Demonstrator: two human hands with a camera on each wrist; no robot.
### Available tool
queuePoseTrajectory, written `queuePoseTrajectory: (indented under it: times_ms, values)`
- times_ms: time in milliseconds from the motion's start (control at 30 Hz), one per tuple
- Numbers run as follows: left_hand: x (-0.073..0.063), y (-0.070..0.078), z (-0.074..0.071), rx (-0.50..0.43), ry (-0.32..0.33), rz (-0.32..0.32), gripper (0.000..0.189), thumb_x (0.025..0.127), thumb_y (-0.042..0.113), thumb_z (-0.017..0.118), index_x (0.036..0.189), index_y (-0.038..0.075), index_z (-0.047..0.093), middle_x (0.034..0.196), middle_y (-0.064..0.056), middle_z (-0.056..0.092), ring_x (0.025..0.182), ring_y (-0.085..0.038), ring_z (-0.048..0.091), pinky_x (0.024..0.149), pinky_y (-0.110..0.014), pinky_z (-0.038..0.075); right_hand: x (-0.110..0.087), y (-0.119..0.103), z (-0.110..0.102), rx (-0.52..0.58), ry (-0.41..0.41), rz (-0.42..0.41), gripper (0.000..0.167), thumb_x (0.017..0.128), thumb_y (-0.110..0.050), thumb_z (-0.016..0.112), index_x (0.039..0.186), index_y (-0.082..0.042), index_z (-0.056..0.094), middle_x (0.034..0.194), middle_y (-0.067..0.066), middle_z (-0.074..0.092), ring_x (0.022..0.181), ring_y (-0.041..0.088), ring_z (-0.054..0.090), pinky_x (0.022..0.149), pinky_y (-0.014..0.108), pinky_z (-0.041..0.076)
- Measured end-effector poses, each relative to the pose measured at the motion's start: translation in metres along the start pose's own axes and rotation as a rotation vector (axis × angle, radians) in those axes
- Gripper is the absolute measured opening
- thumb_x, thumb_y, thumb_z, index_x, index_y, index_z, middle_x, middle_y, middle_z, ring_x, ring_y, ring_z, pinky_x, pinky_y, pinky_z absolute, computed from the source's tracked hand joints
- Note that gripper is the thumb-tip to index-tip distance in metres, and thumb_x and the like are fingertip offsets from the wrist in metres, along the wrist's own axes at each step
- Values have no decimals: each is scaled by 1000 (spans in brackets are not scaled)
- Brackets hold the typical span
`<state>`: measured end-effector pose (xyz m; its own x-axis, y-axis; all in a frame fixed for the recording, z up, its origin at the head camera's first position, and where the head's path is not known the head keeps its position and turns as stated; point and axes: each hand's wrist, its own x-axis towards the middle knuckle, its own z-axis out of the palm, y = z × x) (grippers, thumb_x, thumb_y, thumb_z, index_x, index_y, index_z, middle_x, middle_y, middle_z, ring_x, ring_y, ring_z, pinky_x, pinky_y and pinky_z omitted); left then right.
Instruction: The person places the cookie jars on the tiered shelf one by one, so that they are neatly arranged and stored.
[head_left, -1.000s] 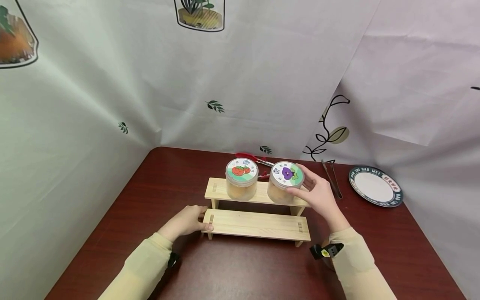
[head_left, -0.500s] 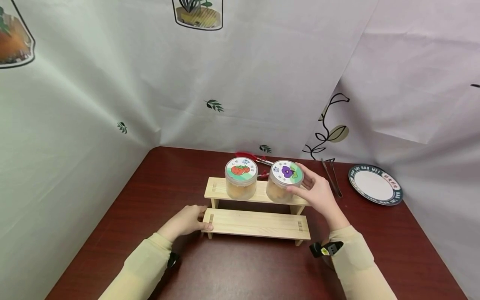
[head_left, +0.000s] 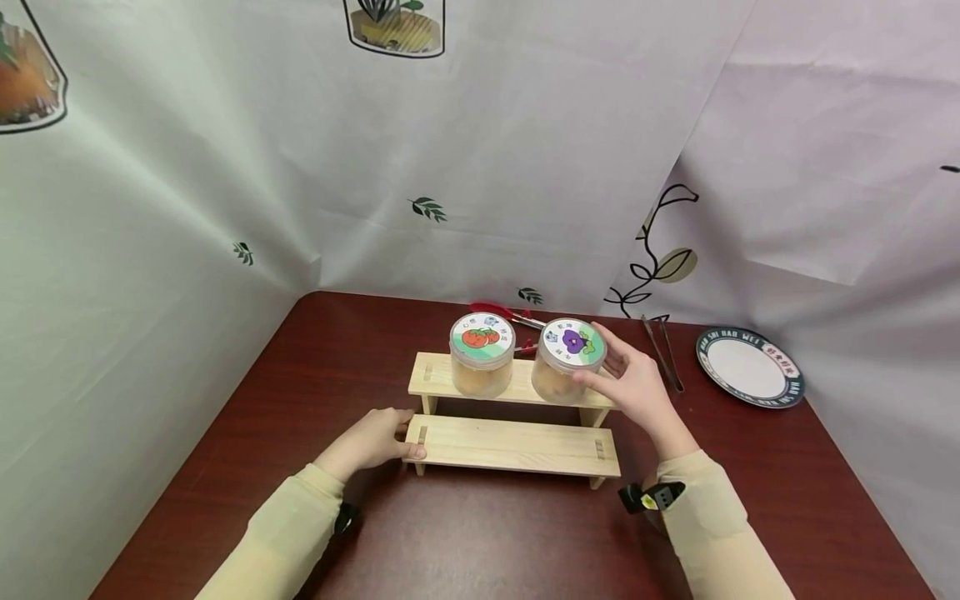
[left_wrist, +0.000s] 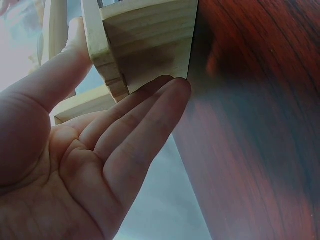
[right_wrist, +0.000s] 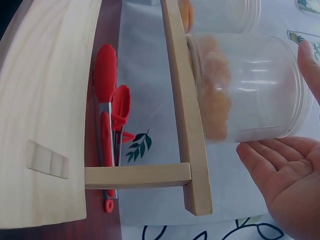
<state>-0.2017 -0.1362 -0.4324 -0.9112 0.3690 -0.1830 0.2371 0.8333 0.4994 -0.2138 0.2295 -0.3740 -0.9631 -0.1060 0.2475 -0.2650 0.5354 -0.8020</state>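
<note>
A two-tier wooden shelf (head_left: 517, 446) stands on the table. My left hand (head_left: 367, 442) holds the left end of its lower tier, thumb over the top and fingers along the side leg (left_wrist: 150, 55). On the upper tier sit two clear jars with printed lids. The left jar (head_left: 482, 358) bears a tomato picture. My right hand (head_left: 641, 396) grips the right jar (head_left: 562, 362), which has a purple flower on its lid, between thumb and fingers. In the right wrist view, orange-brown food fills the bottom of this jar (right_wrist: 260, 85), which stands on the upper board.
Behind the shelf lie red-tipped tongs (right_wrist: 106, 75) and another red-ended utensil (right_wrist: 121, 105). Metal tongs (head_left: 663, 354) and a white plate with a dark patterned rim (head_left: 708, 354) are at the back right. Patterned white cloth (head_left: 487, 167) hangs around the table's back and sides.
</note>
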Motion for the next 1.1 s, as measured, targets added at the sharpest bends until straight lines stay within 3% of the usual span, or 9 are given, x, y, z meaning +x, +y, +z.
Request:
queuePoseTrajectory:
  times_ms: [200, 400, 667, 967, 1100]
  values:
    - [1, -1, 0, 4, 4, 8, 63, 76, 31, 79, 121, -8, 59, 106, -17, 68, 99, -25, 64, 84, -41, 49, -3, 1, -2, -11, -10, 4, 83, 77, -29, 80, 146, -9, 37, 143, 16, 45, 126, 32, 49, 96, 38, 43]
    - [1, -1, 0, -2, 13, 21, 65, 75, 31, 79, 121, -10, 58, 107, -19, 68, 101, -29, 64, 85, -43, 49, -9, 0, -6, 47, -14, 29, 80, 79, -26, 78, 146, -10, 37, 144, 14, 44, 128, 30, 47, 99, 40, 40]
    - [1, -2, 1, -18, 9, 1, 69, 76, 30, 79, 124, -13, 54, 113, -23, 65, 105, -30, 63, 88, -44, 48, -17, 7, -16, 79, 24, -29, 75, 81, -18, 77, 144, -5, 39, 142, 15, 46, 130, 26, 45, 95, 17, 41]
    - [1, -3, 2, 7, 9, 11, 66, 76, 30, 78, 123, -12, 56, 114, -23, 64, 106, -31, 62, 89, -45, 47, -36, 9, -29, 55, 85, -59, 73, 81, -15, 76, 144, -9, 41, 141, 14, 48, 123, -2, 48, 91, 10, 40]
    - [2, -3, 2, 8, 10, 13, 66, 77, 29, 78, 123, -12, 56, 114, -23, 64, 106, -31, 62, 89, -44, 48, -43, 11, -33, 73, 91, -82, 72, 81, -10, 75, 144, -9, 41, 141, 18, 47, 121, -7, 47, 91, 11, 40]
